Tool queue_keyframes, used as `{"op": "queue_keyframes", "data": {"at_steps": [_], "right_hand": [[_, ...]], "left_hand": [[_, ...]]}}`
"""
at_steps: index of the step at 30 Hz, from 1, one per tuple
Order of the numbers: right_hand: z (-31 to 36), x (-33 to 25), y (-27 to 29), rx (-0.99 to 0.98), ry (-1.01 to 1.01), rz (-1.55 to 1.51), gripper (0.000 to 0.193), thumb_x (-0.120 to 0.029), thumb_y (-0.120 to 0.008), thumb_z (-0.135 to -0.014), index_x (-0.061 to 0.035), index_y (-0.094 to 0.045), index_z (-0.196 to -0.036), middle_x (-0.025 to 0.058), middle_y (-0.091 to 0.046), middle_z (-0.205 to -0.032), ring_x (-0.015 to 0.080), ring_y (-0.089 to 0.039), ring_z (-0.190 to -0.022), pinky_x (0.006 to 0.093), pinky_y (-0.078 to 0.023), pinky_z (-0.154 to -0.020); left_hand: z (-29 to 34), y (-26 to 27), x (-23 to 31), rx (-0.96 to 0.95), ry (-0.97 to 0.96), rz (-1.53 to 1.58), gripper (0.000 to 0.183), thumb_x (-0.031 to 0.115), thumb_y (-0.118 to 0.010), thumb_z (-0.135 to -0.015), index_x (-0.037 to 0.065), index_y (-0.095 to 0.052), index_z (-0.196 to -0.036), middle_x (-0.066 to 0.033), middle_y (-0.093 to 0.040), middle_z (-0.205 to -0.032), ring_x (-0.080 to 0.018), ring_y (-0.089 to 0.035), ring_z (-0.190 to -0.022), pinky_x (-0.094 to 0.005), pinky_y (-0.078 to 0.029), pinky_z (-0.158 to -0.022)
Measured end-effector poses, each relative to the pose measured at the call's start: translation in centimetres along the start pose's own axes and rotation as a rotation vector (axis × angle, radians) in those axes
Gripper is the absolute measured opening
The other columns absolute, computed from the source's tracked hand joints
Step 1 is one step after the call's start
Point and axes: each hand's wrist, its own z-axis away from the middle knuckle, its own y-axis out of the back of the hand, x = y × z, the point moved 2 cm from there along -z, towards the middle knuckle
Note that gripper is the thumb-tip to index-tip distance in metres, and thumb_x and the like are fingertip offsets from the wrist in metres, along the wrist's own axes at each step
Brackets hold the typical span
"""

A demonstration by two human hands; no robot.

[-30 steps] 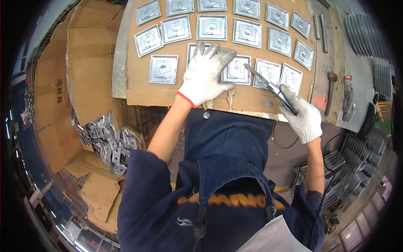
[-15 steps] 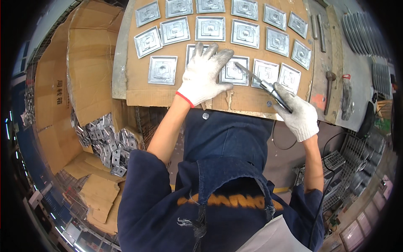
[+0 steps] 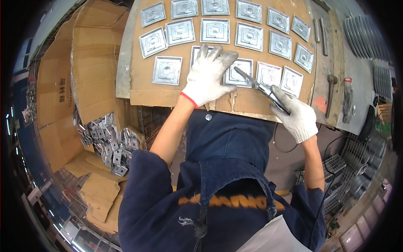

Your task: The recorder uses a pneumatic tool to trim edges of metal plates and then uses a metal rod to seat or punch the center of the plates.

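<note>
Head view: your right fist (image 3: pixel 296 119) is aiming a slim-bladed tool (image 3: pixel 264 90) toward ten o'clock, over the square plate (image 3: pixel 237 77) nearer your spread, empty left hand (image 3: pixel 207 78).

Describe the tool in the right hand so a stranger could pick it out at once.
Find the big cardboard sheet on the bench. At its near edge, the gloved right hand holds a slim tool, slanting away to the left over a square plate in the nearest row. Among the silvery plates, it alone is long and narrow.
</note>
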Motion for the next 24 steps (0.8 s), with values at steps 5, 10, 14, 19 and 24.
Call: {"op": "queue_keyframes", "data": {"at_steps": [5,10,14,19,24], "right_hand": [[1.3,0.3,0.2,0.032,0.018,-0.001,0.059,-0.040,-0.080,-0.094,-0.0386,-0.066,-0.151,0.0100,-0.067,-0.078,0.0321,-0.074,-0.072,0.0439,-0.059,-0.068],[3.4,1.3,0.5,-0.036,-0.036,0.067,0.061,-0.038,-0.083,-0.091,-0.0400,-0.066,-0.150,0.0071,-0.065,-0.078,0.0307,-0.072,-0.072,0.0425,-0.058,-0.068],[3.5,1.6,0.6,-0.021,-0.026,0.067,0.061,-0.038,-0.083,-0.091,-0.0390,-0.067,-0.150,0.0071,-0.065,-0.078,0.0305,-0.072,-0.072,0.0424,-0.058,-0.068],[3.3,1.0,0.9,-0.058,-0.034,0.067,0.060,-0.038,-0.082,-0.092,-0.0380,-0.067,-0.150,0.0078,-0.066,-0.079,0.0308,-0.072,-0.073,0.0428,-0.058,-0.069],[3.3,1.2,0.7,-0.060,-0.029,0.056,0.059,-0.038,-0.082,-0.092,-0.0378,-0.067,-0.150,0.0083,-0.067,-0.080,0.0313,-0.073,-0.073,0.0426,-0.058,-0.069]], "left_hand": [[0.2,-0.1,-0.1,0.023,0.034,-0.018,0.096,0.047,-0.094,-0.069,0.025,-0.060,-0.155,-0.0263,-0.055,-0.158,-0.0606,-0.038,-0.151,-0.0631,-0.034,-0.128],[-0.1,-0.3,-0.2,0.026,-0.030,0.045,0.096,0.046,-0.096,-0.066,0.025,-0.062,-0.154,-0.0257,-0.056,-0.157,-0.0593,-0.038,-0.151,-0.0632,-0.032,-0.129],[0.0,-0.1,-0.1,0.027,-0.004,0.025,0.096,0.045,-0.096,-0.066,0.025,-0.062,-0.153,-0.0249,-0.057,-0.156,-0.0589,-0.038,-0.151,-0.0636,-0.031,-0.129],[0.1,-0.2,0.0,0.042,-0.019,0.023,0.096,0.045,-0.097,-0.066,0.026,-0.062,-0.154,-0.0227,-0.057,-0.157,-0.0592,-0.036,-0.152,-0.0640,-0.032,-0.129],[0.2,-0.3,-0.1,0.036,0.000,0.010,0.096,0.046,-0.096,-0.066,0.025,-0.062,-0.154,-0.0221,-0.057,-0.156,-0.0589,-0.037,-0.151,-0.0639,-0.032,-0.129]]}}
